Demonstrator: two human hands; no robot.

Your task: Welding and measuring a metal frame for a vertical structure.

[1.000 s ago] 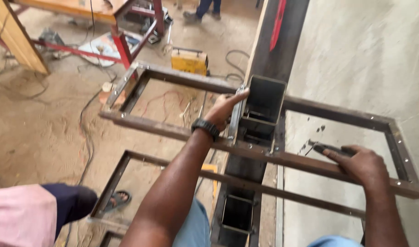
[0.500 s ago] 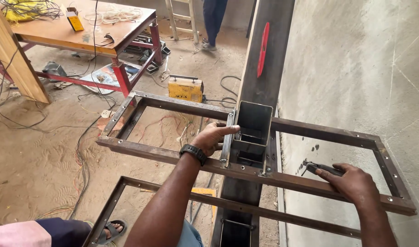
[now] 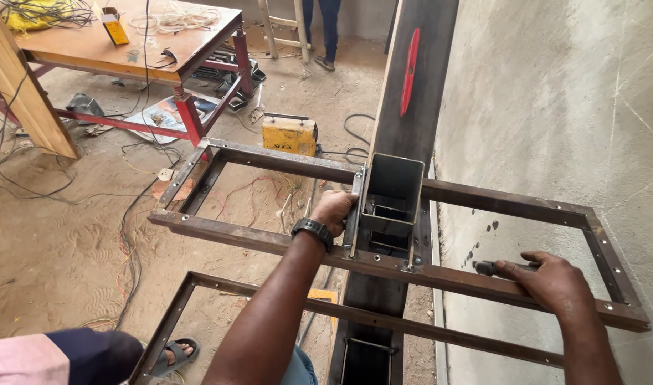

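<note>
Since the earlier frame the view tipped up a little, so more of the wooden table [image 3: 127, 43] and the standing person's legs [image 3: 328, 28] showed; the left hand [image 3: 333, 210] slid from the front bar in toward the square steel post [image 3: 392, 196], the right hand [image 3: 551, 281] hardly shifted. Left hand was closed on the bracket plate at the post's left face, fingers wrapped, wristwatch [image 3: 313, 232] just behind it. Right hand lay curled over the front bar of the rusty steel frame [image 3: 255, 239], well right of the post, clamped on a small dark-handled tool [image 3: 487, 268]; the tool's working end was hidden, so its kind could not be told. Its long axis ran along the bar, tip pointing left toward the post. The frame lay flat around the post, long axis left-right, with the grey wall [image 3: 554, 107] beyond the right end. Left hand was the nearer one to the post, touching the joint; right hand stayed apart from it. A second frame [image 3: 412, 328] sat lower on the same post. Yellow welding machine [image 3: 289, 135] on the dirt floor behind the post
</note>
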